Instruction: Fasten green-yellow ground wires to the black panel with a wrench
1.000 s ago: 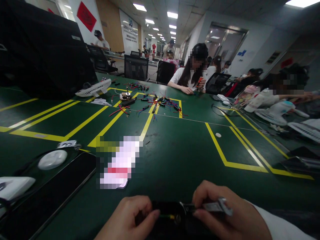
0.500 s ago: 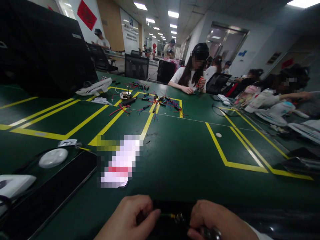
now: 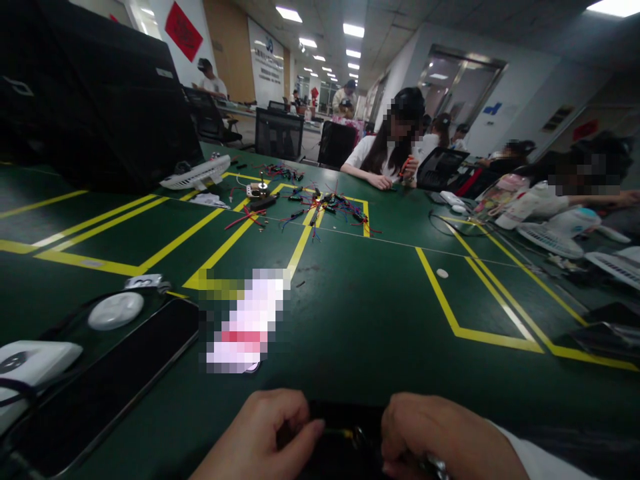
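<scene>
At the bottom edge, my left hand point(image 3: 270, 433) is closed, thumb and forefinger pinched together. From its fingertips a thin yellow-green piece point(image 3: 340, 433), like a wire, points to the right. At that piece's right end is a small shiny metal part point(image 3: 358, 437), too dark to make out. My right hand point(image 3: 440, 433) is curled just right of it, its fingers wrapped round a tool whose shiny metal end point(image 3: 436, 467) shows below the palm. Most of that tool is hidden, so I cannot tell its kind. Both hands are over a dark surface.
A lit phone point(image 3: 253, 320), partly blurred out, lies ahead on the green table point(image 3: 360, 320). A dark flat slab point(image 3: 125, 373) and white disc point(image 3: 116, 311) are left. Wired parts point(image 3: 330, 203) lie in the middle, and a person point(image 3: 385, 147) sits opposite.
The whole view has shifted slightly to the right. My hands keep nearly the same place, while the shiny part between them is turned a little and the right sleeve shows more.
</scene>
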`<state>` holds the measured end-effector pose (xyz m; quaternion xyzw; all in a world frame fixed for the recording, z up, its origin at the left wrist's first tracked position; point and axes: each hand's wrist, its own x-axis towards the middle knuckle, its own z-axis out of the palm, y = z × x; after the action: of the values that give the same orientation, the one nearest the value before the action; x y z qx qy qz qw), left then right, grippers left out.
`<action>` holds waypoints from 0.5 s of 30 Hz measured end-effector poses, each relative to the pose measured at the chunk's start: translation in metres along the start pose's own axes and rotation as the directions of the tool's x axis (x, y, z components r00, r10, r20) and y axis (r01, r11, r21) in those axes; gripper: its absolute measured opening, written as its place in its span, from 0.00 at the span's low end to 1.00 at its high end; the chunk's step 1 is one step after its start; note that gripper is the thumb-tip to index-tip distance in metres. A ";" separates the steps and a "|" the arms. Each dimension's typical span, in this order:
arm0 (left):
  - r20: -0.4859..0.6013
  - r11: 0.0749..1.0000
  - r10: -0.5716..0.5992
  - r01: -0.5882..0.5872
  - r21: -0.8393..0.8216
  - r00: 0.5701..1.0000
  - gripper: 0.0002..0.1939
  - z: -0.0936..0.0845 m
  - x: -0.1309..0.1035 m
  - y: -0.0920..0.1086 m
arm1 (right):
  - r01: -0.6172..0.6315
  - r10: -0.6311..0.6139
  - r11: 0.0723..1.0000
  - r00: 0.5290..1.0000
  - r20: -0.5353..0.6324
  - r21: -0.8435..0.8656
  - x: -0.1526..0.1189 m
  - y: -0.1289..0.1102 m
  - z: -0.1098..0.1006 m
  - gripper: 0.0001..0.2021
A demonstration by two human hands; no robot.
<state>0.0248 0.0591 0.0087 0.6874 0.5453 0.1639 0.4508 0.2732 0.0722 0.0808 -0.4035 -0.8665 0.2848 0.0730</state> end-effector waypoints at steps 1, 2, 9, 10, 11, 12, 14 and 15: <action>-0.001 1.000 0.001 -0.001 0.000 1.000 0.17 0.000 0.000 0.000 | 0.026 -0.026 1.000 0.999 0.023 0.009 0.001 0.003 -0.002 0.09; -0.001 1.000 0.001 -0.001 0.001 1.000 0.17 0.000 0.001 0.000 | 0.069 -0.070 0.997 0.996 0.052 0.023 0.003 0.006 -0.004 0.09; 0.023 1.000 0.002 -0.002 -0.003 1.000 0.16 -0.005 0.002 0.005 | 0.197 -0.203 0.978 0.973 0.111 0.063 0.011 0.019 -0.014 0.05; 0.021 1.000 0.004 -0.004 -0.003 1.000 0.16 -0.005 0.002 0.006 | 0.170 -0.176 0.983 0.979 0.097 0.073 0.010 0.019 -0.014 0.05; 0.017 1.000 0.006 -0.006 -0.003 1.000 0.16 -0.005 0.002 0.006 | 0.135 -0.142 0.987 0.987 0.076 0.087 0.007 0.017 -0.014 0.05; 0.012 1.000 0.007 -0.007 -0.003 1.000 0.16 -0.005 0.002 0.006 | 0.090 -0.095 0.991 0.994 0.045 0.101 0.003 0.016 -0.013 0.05; 0.006 1.000 0.010 -0.010 -0.004 1.000 0.16 -0.004 0.002 0.005 | -0.040 0.045 0.991 0.998 -0.032 0.124 -0.005 0.015 -0.009 0.03; 0.004 1.000 0.011 -0.011 -0.006 1.000 0.17 -0.004 0.002 0.005 | -0.106 0.116 0.985 0.991 -0.066 0.135 -0.009 0.015 -0.006 0.02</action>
<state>0.0254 0.0624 0.0142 0.6896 0.5399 0.1664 0.4530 0.2910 0.0760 0.0787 -0.4556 -0.8188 0.3297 0.1153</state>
